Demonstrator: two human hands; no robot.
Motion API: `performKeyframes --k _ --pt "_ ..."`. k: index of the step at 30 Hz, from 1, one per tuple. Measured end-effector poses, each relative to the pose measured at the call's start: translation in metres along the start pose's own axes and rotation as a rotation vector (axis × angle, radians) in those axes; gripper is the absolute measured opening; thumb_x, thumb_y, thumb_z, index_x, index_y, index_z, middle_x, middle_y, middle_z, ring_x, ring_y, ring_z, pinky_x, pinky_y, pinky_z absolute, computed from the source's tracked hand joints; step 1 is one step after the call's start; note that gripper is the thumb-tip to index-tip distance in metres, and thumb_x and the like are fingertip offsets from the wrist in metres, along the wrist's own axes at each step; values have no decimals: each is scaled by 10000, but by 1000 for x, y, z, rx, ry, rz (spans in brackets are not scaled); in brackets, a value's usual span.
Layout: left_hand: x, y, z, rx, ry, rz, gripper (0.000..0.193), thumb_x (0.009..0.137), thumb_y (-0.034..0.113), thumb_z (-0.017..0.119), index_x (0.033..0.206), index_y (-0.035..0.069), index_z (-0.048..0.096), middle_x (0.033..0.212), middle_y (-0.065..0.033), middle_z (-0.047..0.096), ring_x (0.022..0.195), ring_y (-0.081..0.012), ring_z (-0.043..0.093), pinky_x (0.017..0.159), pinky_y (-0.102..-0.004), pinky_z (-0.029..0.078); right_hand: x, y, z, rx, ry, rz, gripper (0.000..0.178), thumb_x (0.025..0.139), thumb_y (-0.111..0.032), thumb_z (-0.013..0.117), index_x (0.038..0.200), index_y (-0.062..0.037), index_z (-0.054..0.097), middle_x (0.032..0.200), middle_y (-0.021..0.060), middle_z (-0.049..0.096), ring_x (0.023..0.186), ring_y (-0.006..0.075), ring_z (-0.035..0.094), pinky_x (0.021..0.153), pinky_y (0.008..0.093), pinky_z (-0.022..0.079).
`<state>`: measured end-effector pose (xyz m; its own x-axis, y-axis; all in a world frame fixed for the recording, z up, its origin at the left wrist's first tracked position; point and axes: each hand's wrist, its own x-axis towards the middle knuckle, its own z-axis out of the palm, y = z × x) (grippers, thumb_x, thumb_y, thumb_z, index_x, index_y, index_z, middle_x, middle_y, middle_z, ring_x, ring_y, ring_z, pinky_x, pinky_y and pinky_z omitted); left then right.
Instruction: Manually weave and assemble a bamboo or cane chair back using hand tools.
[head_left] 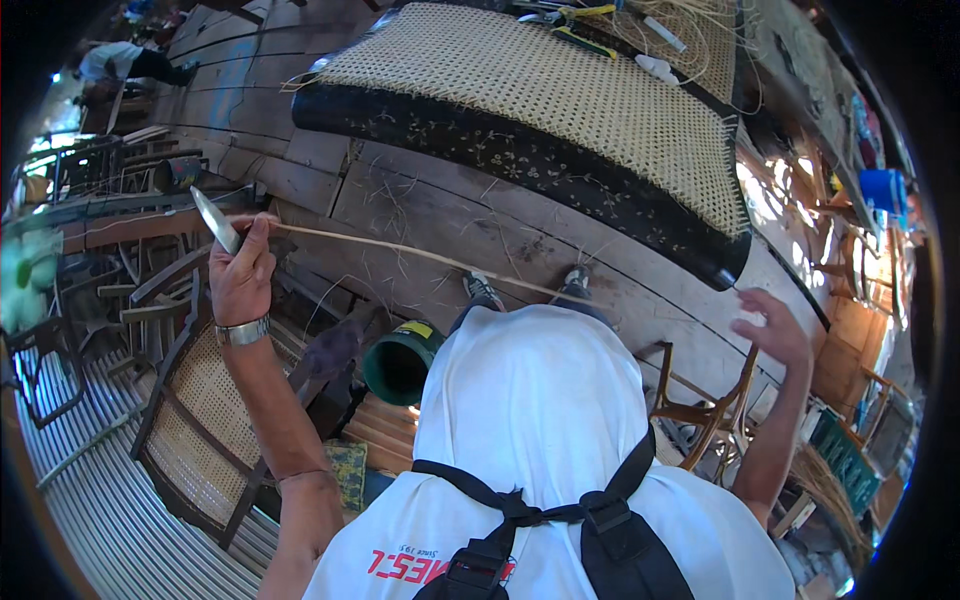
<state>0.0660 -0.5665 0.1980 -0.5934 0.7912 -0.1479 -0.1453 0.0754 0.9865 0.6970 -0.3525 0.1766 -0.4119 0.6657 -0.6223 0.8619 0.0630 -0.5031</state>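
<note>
My left hand [243, 270], raised at the left with a metal watch on the wrist, is closed around a knife [214, 219] with a broad pale blade. The same fingers pinch a long thin cane strip [400, 248], which runs rightward in front of my body and blurs out past my feet. My right hand [775, 325] is up at the right, thumb and fingers apart, with nothing visible between them. It is near the corner of a black wooden frame [520, 160] with painted floral marks, which carries a woven cane panel [540, 95].
Pliers [585, 38], a white-handled tool [665, 35] and loose cane strands [700, 60] lie on the panel's far end. A dark green bucket [400, 365] stands left of me. Chair frames [710, 405] crowd both sides. A person [115, 62] is at the far left.
</note>
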Motion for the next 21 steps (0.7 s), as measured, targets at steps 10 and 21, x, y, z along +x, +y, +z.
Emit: performKeyframes --k 10,21 --pt "-1 46 -8 -166 -207 -7 81 943 76 596 1022 83 614 958 -84 647 471 -6 342 437 -169 255 154 -240 216 465 -176 -820 643 861 -407 690 1360 -62 477 1340 104 517 1232 209 482 1047 347 374" --pt "1 35 -81 -16 456 75 295 887 319 697 1014 61 628 919 -92 690 415 11 352 356 -164 235 150 -289 246 810 -551 -637 130 947 -134 610 966 -7 628 763 -21 568 697 55 521 636 218 450"
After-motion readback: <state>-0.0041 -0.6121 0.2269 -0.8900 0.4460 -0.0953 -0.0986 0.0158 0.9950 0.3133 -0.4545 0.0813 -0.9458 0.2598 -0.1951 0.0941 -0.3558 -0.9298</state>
